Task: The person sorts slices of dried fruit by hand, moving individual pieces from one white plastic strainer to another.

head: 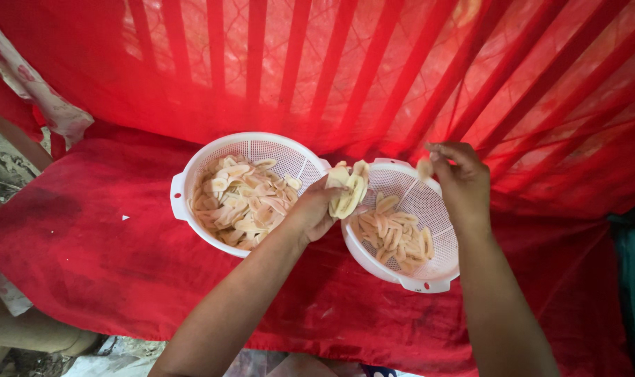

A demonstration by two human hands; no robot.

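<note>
On the red cloth we see two white baskets touching each other. The left basket holds many pale slices. Our left hand is closed around a bunch of slices, over the right basket at its ten o'clock. Our right hand pinches one slice at its twelve o'clock rim.

Pale banana slices fan upright in a bunch over the right white colander's rim, another slice just beside.

Left hand holds slices over colanders.
</note>
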